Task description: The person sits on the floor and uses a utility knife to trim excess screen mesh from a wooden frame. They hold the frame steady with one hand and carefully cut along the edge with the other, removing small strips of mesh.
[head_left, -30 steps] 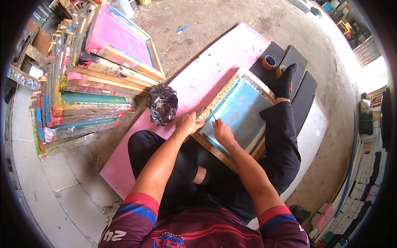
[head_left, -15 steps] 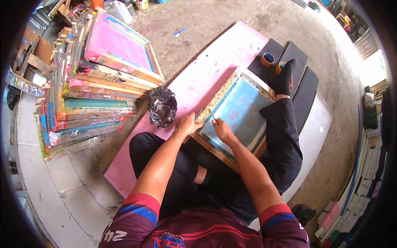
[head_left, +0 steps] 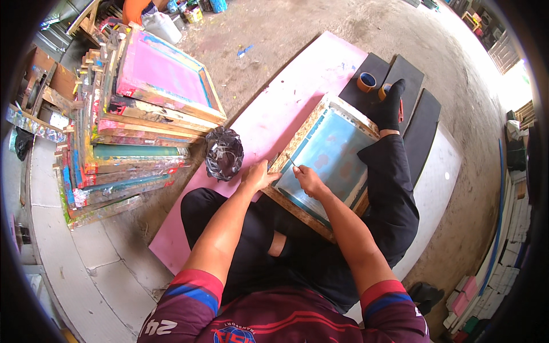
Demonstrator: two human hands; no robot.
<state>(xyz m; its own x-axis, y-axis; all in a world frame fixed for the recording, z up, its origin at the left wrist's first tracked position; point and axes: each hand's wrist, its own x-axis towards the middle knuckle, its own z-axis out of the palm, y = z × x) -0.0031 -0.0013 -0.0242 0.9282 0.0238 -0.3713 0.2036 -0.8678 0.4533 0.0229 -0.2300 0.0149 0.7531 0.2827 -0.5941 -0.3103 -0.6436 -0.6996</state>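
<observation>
A wooden screen-printing frame [head_left: 302,132] with blue-grey mesh [head_left: 331,154] lies tilted between my legs. My left hand [head_left: 260,176] is closed round its left rail near the close corner. My right hand [head_left: 309,181] pinches a thin, dark tool [head_left: 290,160] whose tip meets the inner edge of that rail. The tool's exact kind is too small to make out. Just left of the frame sits a round container lined with a crumpled black plastic bag [head_left: 224,154].
Paint-stained frames [head_left: 166,108] are piled at the left. Beneath me is a pink board [head_left: 269,114]. Dark boards [head_left: 428,128] lie at the right, with two tape rolls [head_left: 366,82] near my foot [head_left: 393,108]. A white container [head_left: 162,27] stands far left.
The whole view has shifted slightly. Both hands keep nearly the same places on the frame, and the right hand still holds the thin tool at the rail.
</observation>
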